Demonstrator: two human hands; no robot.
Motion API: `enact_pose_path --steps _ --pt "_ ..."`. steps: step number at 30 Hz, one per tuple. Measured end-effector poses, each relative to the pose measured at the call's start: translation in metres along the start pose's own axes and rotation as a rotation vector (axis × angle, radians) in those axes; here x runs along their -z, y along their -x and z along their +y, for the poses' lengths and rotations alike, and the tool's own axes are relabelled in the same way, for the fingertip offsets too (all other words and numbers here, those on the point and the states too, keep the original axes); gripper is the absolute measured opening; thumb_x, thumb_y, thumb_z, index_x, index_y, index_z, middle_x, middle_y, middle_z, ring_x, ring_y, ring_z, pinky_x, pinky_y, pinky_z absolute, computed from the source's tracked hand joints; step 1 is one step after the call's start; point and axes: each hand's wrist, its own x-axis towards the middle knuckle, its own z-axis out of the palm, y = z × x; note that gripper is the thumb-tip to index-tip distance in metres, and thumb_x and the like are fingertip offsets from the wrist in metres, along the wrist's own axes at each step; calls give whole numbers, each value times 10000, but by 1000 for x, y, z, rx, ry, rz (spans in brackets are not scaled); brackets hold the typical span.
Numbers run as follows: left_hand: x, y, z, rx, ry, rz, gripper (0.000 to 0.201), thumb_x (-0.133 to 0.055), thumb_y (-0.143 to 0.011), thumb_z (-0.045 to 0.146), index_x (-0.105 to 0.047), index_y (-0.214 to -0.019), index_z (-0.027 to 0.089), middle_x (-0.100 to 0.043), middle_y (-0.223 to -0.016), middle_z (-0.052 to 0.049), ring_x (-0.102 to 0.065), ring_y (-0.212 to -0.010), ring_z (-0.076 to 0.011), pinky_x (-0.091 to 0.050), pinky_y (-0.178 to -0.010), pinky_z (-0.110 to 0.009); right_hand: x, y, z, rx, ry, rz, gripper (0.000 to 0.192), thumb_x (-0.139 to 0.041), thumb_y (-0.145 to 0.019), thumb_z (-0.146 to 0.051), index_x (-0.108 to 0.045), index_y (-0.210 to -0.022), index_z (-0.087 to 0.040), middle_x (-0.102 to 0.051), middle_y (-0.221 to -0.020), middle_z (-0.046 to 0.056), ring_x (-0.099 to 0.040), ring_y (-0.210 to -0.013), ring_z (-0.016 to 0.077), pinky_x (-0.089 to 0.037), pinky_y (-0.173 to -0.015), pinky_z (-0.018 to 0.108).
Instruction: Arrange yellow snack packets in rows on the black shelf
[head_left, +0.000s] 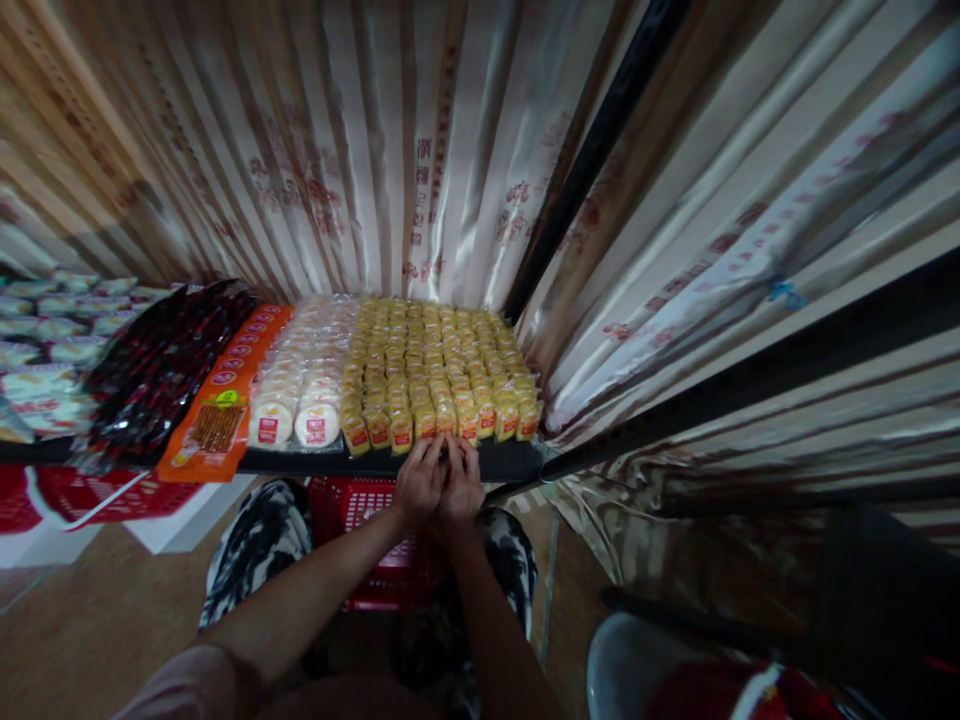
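Along the near edge of the black shelf (510,462), left hand (420,482) and right hand (460,488) sit side by side, fingertips at the front of the yellow packets (442,360), which spread toward twelve o'clock; whether either grips one, I cannot tell. Nine packets form the front row. Toward ten o'clock lie two columns of round white packs (319,425), then one orange packet (214,430) showing. Pleated curtain (390,160) hangs behind, at twelve; a red basket (367,500) shows near seven, above tiled floor (112,620).

Sleeve (184,688) was pale pink, left hand (418,482) and right hand (462,486) were bare, trousers (261,535) were blotched black and white.
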Motion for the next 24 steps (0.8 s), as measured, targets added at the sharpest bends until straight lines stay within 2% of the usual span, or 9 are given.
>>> enact_pose_path --steps 5,11,15,18,21,23,24 --pt "2 -1 1 13 1 -30 456 -328 -878 229 -424 -1306 104 -516 -1218 -146 -493 -1126 -212 -426 -989 -362 -2 1 1 24 -19 -19 451 -390 -871 -192 -442 -1317 -238 -499 -1213 98 -497 -1099 185 -456 -872 298" --pt "15 7 11 -18 3 -56 420 -370 -852 201 -460 -1257 138 -530 -1209 -119 -502 -1119 -189 -425 -996 -357 0 11 2 109 -143 6 435 -383 -868 -289 -482 -1270 -153 -484 -1225 153 -487 -1132 221 -447 -919 372" --pt "26 28 14 -51 29 -64 383 -376 -836 185 -498 -1195 131 -556 -1127 -110 -519 -1071 -183 -439 -969 -330 4 35 -7 82 -181 23 416 -370 -876 -312 -503 -1223 -124 -502 -1208 162 -493 -1130 238 -440 -933 408" --pt "29 53 7 -43 33 -58 346 -344 -859 182 -517 -1153 130 -564 -1097 -108 -521 -1046 -182 -436 -959 -336 2 59 -11 57 -173 -10 391 -317 -890 -281 -534 -1180 -134 -535 -1173 164 -506 -1121 238 -422 -947 397" --pt "30 81 -8 58 13 -105 324 -307 -895 192 -531 -1124 143 -571 -1085 -108 -533 -1030 -178 -443 -932 -332 -11 83 -7 38 -174 -120 359 -346 -858 -275 -592 -1100 -177 -581 -1115 159 -539 -1084 235 -440 -899 372" --pt "30 97 -21 213 -45 -242 322 -312 -895 177 -542 -1117 145 -581 -1084 -113 -552 -1020 -188 -446 -913 -342 -24 97 -3 -11 -178 -198 322 -380 -809 -262 -642 -981 -186 -627 -1010 147 -586 -991 230 -460 -832 373" --pt "30 104 -28 296 -74 -332 315 -330 -885 163 -557 -1103 142 -594 -1071 -115 -566 -1005 -199 -450 -900 -351 -31 104 -2 -34 -179 -216 283 -406 -773 -259 -664 -873 -197 -651 -889 131 -613 -892 220 -470 -774 364"
